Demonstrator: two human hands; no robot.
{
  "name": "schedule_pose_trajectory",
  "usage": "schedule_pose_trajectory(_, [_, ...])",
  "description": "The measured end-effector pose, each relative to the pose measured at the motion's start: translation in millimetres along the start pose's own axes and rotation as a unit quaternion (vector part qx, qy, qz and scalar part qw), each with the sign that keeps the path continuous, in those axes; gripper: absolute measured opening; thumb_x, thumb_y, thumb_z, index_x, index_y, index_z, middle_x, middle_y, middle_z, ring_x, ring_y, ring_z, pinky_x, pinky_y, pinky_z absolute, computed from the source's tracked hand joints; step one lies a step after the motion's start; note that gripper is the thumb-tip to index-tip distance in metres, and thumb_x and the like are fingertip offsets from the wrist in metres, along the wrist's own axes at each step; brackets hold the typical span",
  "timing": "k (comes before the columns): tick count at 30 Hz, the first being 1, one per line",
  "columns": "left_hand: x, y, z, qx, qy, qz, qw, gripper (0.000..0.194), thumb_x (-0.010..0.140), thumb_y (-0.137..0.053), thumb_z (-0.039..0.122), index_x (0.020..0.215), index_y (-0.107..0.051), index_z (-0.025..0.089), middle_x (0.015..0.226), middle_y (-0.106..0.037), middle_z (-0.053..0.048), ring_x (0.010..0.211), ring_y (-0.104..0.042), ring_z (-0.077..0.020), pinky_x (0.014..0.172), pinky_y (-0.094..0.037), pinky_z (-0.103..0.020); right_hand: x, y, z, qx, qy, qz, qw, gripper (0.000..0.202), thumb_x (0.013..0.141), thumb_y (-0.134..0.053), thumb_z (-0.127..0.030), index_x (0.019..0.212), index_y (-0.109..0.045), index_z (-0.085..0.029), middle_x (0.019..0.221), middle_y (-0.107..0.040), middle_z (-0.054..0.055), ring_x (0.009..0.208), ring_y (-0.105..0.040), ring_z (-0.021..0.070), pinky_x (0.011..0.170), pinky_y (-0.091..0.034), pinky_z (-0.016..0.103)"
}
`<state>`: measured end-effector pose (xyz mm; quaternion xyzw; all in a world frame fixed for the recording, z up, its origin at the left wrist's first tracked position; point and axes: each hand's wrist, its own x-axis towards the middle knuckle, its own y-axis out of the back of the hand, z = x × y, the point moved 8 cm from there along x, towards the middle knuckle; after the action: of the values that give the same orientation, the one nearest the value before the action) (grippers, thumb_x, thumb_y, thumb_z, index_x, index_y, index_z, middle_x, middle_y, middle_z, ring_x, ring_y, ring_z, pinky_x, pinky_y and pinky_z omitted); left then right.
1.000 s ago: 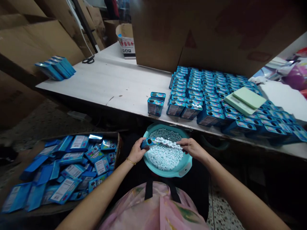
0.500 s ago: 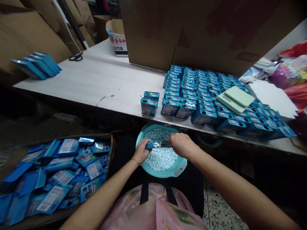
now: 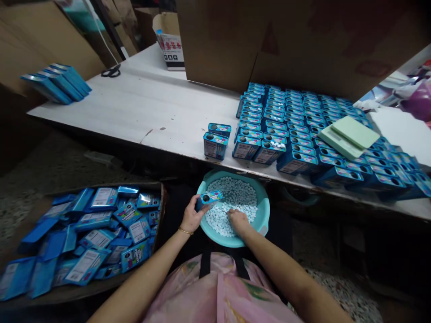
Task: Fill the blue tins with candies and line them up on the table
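My left hand (image 3: 192, 218) grips a blue candy box (image 3: 210, 197) over the left side of a turquoise basin (image 3: 263, 213). The box's printed top, with a round dark hole, faces up. Small pale-blue candies (image 3: 242, 190) fill much of the basin. My right hand (image 3: 239, 220) is down at the candies, its fingers curled and closed. Whatever it may hold is hidden by the hand and the candies.
Rows of blue boxes (image 3: 292, 130) stand at the table's right, with a pale green scale (image 3: 350, 137) on top. Two more boxes (image 3: 216, 146) stand near the front edge. At lower left, a carton (image 3: 164, 197) holds many blue boxes. Black scissors (image 3: 111, 71) lie farther back.
My right hand has moved down and left from the box's end to the candies; the scoop-like tool it held is now out of sight. My left hand has tilted the box top upward.
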<state>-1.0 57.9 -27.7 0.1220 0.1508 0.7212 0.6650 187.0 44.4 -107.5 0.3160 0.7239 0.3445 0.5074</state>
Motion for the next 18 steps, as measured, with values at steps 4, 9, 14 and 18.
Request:
schedule_pose_trajectory(4, [4, 3.9, -5, -0.027, 0.026, 0.015, 0.999, 0.046, 0.065, -0.063, 0.036, 0.104, -0.047, 0.018, 0.097, -0.058, -0.004, 0.089, -0.055, -0.0188, 0.084, -0.043, -0.034, 2, -12, -2, 0.056, 0.045, -0.025, 0.997, 0.035, 0.074, -0.043, -0.009, 0.1, -0.064, -0.019, 0.094, -0.065, 0.006, 0.089, -0.057, 0.0166, 0.073, -0.04, 0.023])
schedule_pose_trajectory(9, [9, 13.3, -9, -0.053, 0.021, 0.034, 0.998, 0.047, 0.064, -0.064, 0.037, 0.103, -0.046, 0.018, 0.097, -0.058, -0.005, 0.089, -0.056, -0.0193, 0.083, -0.044, -0.035, -14, 14, 27, 0.134, 0.089, -0.017, 0.987, 0.04, 0.071, -0.041, -0.006, 0.098, -0.066, -0.021, 0.088, -0.065, 0.001, 0.085, -0.056, 0.0129, 0.074, -0.04, 0.021])
schedule_pose_trajectory(14, [14, 12.9, -2, -0.002, -0.008, 0.034, 0.999, 0.045, 0.066, -0.062, 0.034, 0.105, -0.047, 0.019, 0.096, -0.058, -0.004, 0.089, -0.055, -0.0186, 0.083, -0.043, -0.034, -53, 75, 39, 0.331, 0.109, 0.016, 0.937, 0.038, 0.067, -0.043, -0.009, 0.094, -0.067, -0.018, 0.076, -0.058, 0.001, 0.066, -0.051, 0.0102, 0.058, -0.041, 0.019])
schedule_pose_trajectory(18, [14, -2.1, 6, 0.041, -0.04, 0.0, 0.998, 0.041, 0.067, -0.059, 0.028, 0.105, -0.049, 0.02, 0.096, -0.058, -0.004, 0.089, -0.055, -0.0194, 0.082, -0.042, -0.034, -75, 125, 28, 0.368, 0.109, 0.008, 0.924, 0.036, 0.068, -0.046, -0.014, 0.097, -0.067, -0.02, 0.077, -0.056, 0.001, 0.062, -0.049, 0.0091, 0.052, -0.039, 0.018])
